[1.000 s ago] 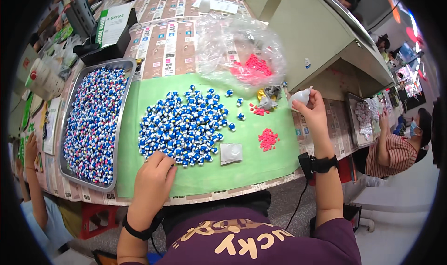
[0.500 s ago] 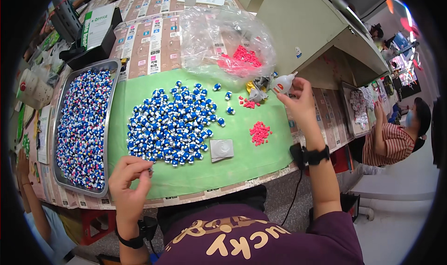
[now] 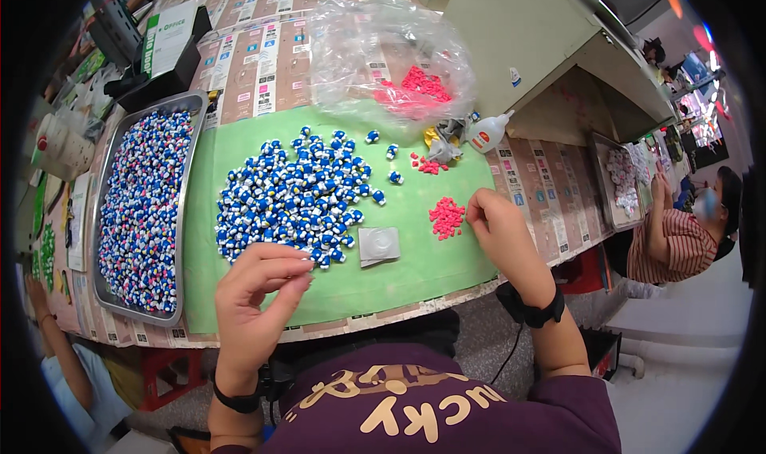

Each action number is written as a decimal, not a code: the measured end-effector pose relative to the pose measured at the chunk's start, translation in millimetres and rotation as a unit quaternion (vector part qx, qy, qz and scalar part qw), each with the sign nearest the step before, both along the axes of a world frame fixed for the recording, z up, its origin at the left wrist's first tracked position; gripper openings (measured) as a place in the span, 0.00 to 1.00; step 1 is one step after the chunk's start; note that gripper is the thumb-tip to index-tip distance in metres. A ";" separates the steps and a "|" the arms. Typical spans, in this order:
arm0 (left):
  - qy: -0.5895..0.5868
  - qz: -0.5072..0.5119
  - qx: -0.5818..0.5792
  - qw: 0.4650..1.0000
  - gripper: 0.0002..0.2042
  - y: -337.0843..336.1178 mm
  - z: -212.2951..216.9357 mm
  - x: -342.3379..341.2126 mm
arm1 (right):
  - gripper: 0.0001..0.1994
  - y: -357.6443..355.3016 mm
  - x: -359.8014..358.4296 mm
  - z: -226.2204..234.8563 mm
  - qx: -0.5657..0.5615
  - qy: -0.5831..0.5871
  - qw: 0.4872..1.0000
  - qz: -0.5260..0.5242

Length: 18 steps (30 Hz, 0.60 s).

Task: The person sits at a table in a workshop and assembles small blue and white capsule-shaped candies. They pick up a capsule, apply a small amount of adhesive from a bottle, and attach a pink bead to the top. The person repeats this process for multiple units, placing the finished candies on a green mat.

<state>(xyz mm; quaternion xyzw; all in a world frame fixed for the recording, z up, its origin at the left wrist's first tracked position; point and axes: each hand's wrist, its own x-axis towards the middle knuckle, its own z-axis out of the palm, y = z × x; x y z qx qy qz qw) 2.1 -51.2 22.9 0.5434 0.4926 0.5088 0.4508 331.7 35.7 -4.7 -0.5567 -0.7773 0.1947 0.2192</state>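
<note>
My left hand (image 3: 259,306) is over the near edge of a pile of small blue-and-white figures (image 3: 291,191), thumb and fingertips pinched together. Whatever tiny piece sits in that pinch is mostly hidden. At the right edge of a small heap of pink pieces (image 3: 445,218), my right hand (image 3: 503,234) has its fingers curled together; their tips are partly hidden. Behind that heap, a white squeeze bottle (image 3: 488,132) leans by a crumpled grey-and-yellow wrapper (image 3: 444,143), with a few more pink pieces (image 3: 428,164) in front. A grey square pad (image 3: 379,246) lies between my hands.
A metal tray (image 3: 185,207) full of figures stands at the left of the green mat (image 3: 407,282). A clear plastic bag (image 3: 343,63) with pink pieces lies behind. A grey-green cabinet (image 3: 511,47) rises at the back right. Another person (image 3: 678,238) sits at the right.
My right hand has let go of the squeeze bottle and come down to the pink heap. My left hand has moved right and slightly away from me, still pinched.
</note>
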 end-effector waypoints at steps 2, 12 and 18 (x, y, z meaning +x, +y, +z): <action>0.005 -0.021 0.004 1.000 0.10 0.8 2.4 5.7 | 0.06 -1.8 -4.1 0.2 0.035 -0.046 0.998 0.016; -0.045 -0.119 -0.024 0.992 0.09 0.1 4.6 21.1 | 0.12 -25.2 -61.4 69.0 -0.010 0.177 0.964 0.201; -0.039 -0.133 0.034 0.990 0.08 -1.1 8.6 20.6 | 0.12 -41.2 -104.2 78.8 -0.070 0.273 0.918 0.280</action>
